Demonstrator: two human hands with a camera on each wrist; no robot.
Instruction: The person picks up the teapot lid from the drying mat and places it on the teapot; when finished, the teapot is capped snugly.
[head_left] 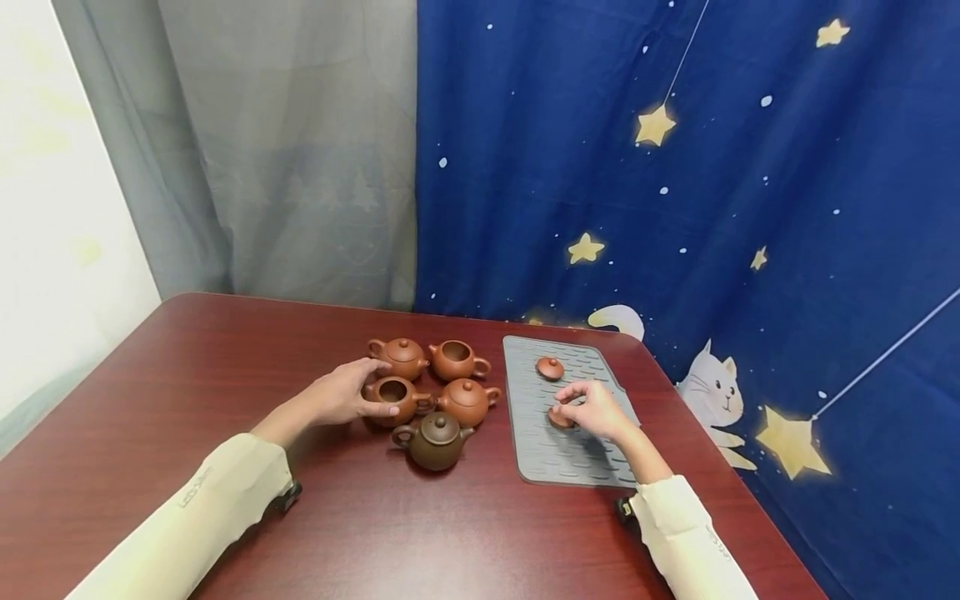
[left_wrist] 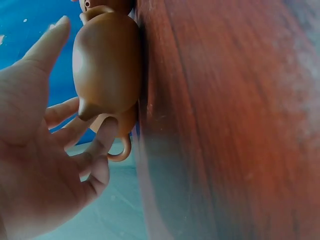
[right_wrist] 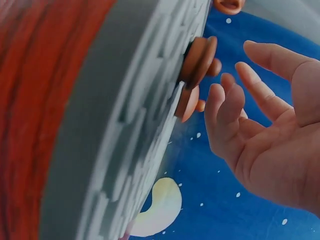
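My left hand [head_left: 341,392] is beside a lidless reddish-brown teapot [head_left: 388,413], its thumb stretched out over the near side. In the left wrist view, fingertips are right at the spout [left_wrist: 89,111] of that teapot, while the thumb points away from the body. My right hand [head_left: 596,410] hovers over a small round teapot lid [head_left: 559,418] on a grey ribbed mat [head_left: 536,458]. The right wrist view shows a gap between its loosely bent fingers and the knob of the lid [right_wrist: 196,62]. A second lid [head_left: 550,368] lies farther back on the mat.
Around the left hand's teapot stand two lidded reddish teapots [head_left: 405,360] [head_left: 467,405], a lidless reddish teapot [head_left: 452,362] and a dark brown lidded teapot [head_left: 437,446]. All are on a dark red wooden table [head_left: 360,533]. Curtains [head_left: 525,167] hang behind the table.
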